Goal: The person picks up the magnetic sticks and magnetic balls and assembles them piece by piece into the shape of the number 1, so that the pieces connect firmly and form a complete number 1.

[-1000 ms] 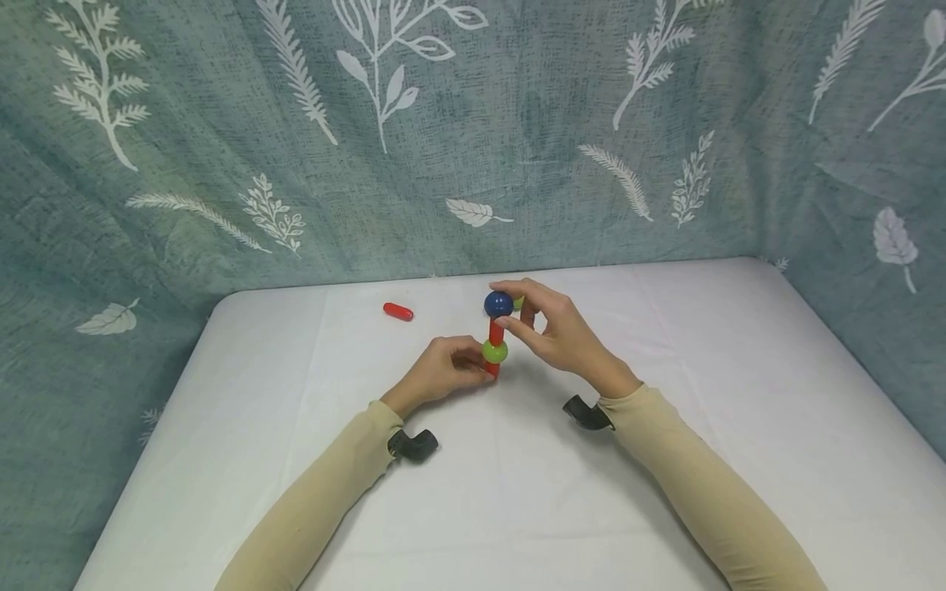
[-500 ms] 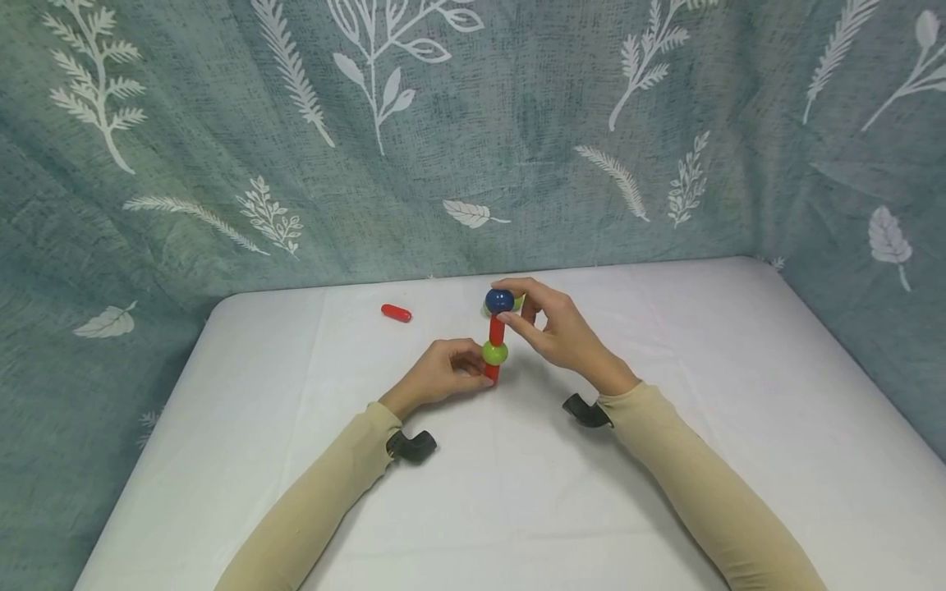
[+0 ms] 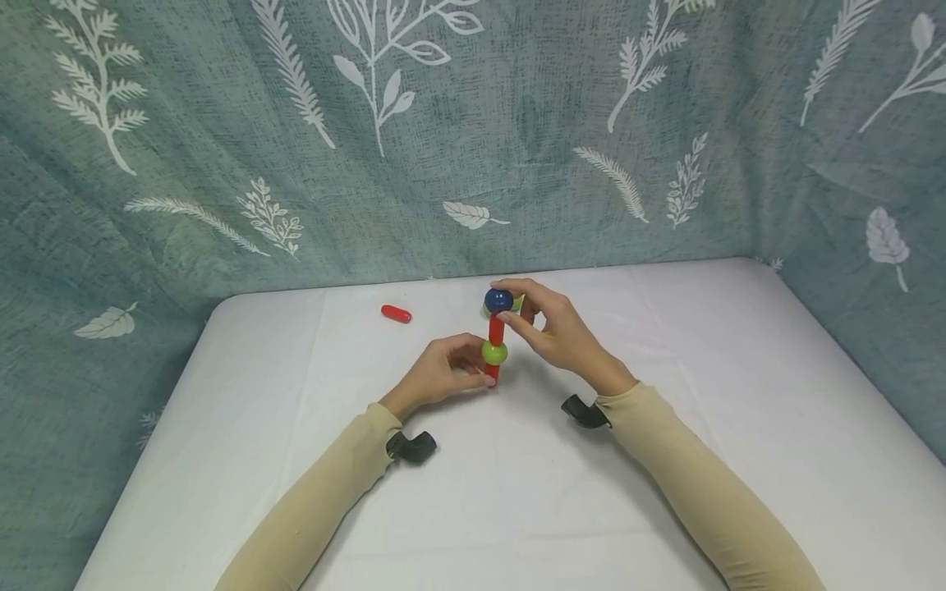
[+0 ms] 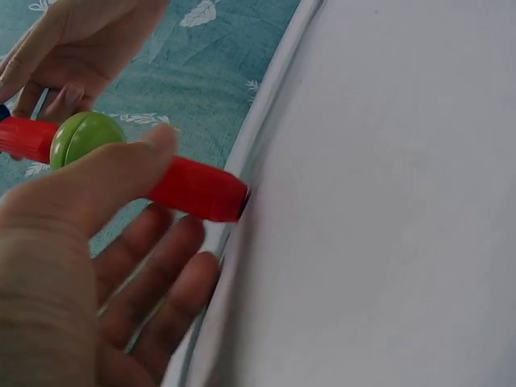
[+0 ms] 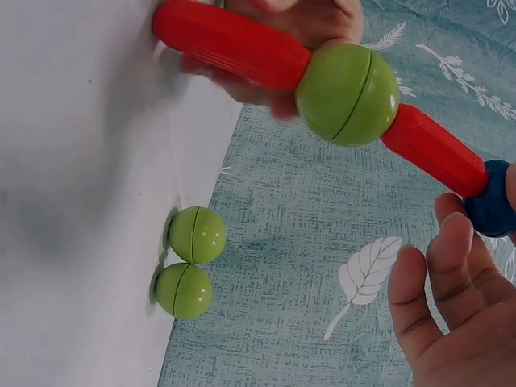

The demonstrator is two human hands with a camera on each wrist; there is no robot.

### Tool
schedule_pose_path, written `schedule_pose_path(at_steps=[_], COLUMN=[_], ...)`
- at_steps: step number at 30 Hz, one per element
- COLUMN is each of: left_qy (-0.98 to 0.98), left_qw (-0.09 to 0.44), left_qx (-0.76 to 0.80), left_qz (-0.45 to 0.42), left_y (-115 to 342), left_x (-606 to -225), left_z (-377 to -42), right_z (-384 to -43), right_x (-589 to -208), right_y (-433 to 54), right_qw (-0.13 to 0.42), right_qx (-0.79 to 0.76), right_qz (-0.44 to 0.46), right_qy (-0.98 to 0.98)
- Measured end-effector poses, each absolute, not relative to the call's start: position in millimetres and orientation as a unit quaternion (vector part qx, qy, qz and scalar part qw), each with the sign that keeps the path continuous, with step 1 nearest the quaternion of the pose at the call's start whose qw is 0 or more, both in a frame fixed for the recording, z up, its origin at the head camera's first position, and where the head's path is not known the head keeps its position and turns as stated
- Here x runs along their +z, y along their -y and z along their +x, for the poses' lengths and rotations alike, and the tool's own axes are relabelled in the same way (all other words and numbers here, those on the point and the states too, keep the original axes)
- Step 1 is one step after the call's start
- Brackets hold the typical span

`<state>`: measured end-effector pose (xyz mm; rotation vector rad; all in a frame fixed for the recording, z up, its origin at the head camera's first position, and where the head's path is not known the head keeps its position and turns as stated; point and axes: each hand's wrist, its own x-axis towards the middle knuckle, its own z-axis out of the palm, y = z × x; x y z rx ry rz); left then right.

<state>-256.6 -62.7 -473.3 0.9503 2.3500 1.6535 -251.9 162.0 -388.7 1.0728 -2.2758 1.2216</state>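
A stack of pieces stands nearly upright between my hands: a lower red rod [image 3: 493, 375], a green ball [image 3: 494, 353], an upper red rod [image 3: 497, 330] and a blue ball [image 3: 498, 300] on top. My left hand [image 3: 442, 371] holds the lower rod, its thumb along the rod's side, as the left wrist view shows. Thumb and index finger of my right hand [image 3: 562, 328] pinch the blue ball. In the right wrist view, the green ball [image 5: 347, 95] joins both rods at a slight bend, and the blue ball [image 5: 489, 205] is partly covered by fingers.
Two more green balls [image 5: 197, 235] sit side by side on the white cloth behind the stack, mostly hidden in the head view. A loose red rod [image 3: 396, 313] lies at the back left. A green leaf-patterned curtain [image 3: 473, 148] hangs behind the table [image 3: 473, 509].
Both hands keep their grip on the stack. The blue ball has risen very slightly since a second ago, and the top of my left hand sits a little higher than half a second ago.
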Motion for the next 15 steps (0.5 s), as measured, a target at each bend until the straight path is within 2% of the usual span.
schedule_pose_path(at_steps=[6, 15], left_qy=[-0.732, -0.723], left_qw=[-0.002, -0.015], left_qx=[0.599, 0.594], left_qz=[0.323, 0.352], left_y=[52, 47], left_x=[-469, -443], left_z=[-251, -232], right_z=[-252, -255], right_x=[-388, -391], right_y=[-164, -166], right_qw=[0.171, 0.155], right_qx=[0.426, 0.432], right_qz=[0.370, 0.365], right_qy=[0.808, 0.810])
